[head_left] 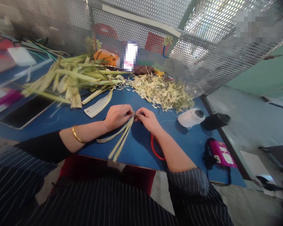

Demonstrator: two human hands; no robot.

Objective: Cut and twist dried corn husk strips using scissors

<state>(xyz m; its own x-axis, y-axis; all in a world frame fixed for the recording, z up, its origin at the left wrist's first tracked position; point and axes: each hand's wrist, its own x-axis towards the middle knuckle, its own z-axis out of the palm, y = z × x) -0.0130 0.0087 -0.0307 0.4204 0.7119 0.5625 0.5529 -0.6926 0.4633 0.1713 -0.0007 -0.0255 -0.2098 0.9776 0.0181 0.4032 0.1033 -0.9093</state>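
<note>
My left hand [119, 116] and my right hand [148, 119] meet over the blue table, fingertips pinched together at the top end of a small bundle of pale leaf strips [123, 139]. The strips fan out below the fingers toward the table's near edge. A faint thread [167, 120] runs between the white thread cone [191, 118] and my right hand; its end at the fingers is too fine to make out. Under my right wrist shows a red loop handle [153, 147], the rest of it hidden. A broad pale leaf piece [99, 105] lies beyond my left hand.
Long dried leaves [77, 75] are heaped at the back left, and a pile of shredded bits [160, 91] at the back right. A black cone [215, 121] and a purple box [221, 153] sit to the right. A perforated metal screen [141, 25] stands behind.
</note>
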